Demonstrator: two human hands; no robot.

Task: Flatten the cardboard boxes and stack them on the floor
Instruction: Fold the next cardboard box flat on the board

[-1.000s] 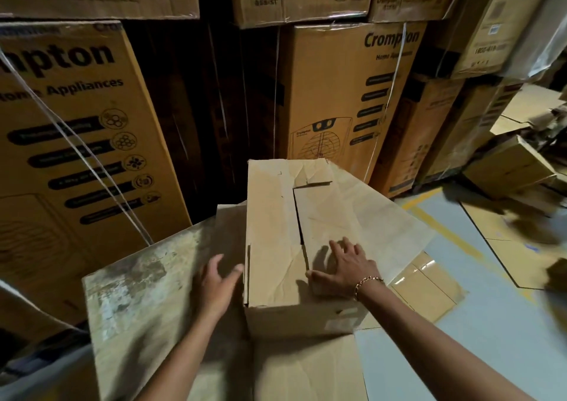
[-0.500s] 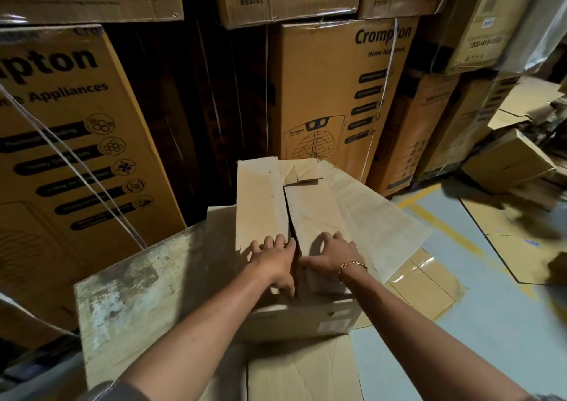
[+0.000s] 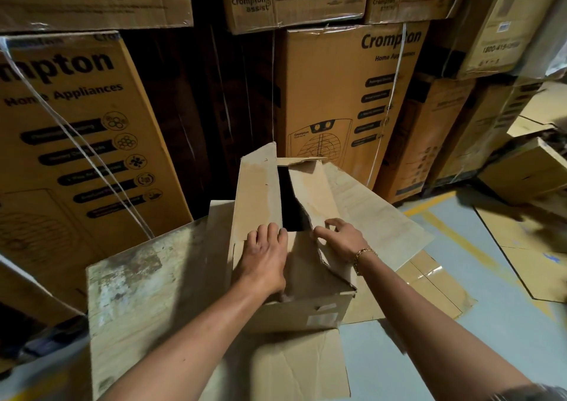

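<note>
Left hand (image 3: 267, 259), right hand (image 3: 340, 238) each gripping box (image 3: 306, 314) top flap, fingers curling over edge; creased right flap risking tearing if yanked unevenly.

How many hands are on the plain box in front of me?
2. The left hand grips the left top flap of the box; the right hand pinches its right flap beside the gap. No others visible.
</note>
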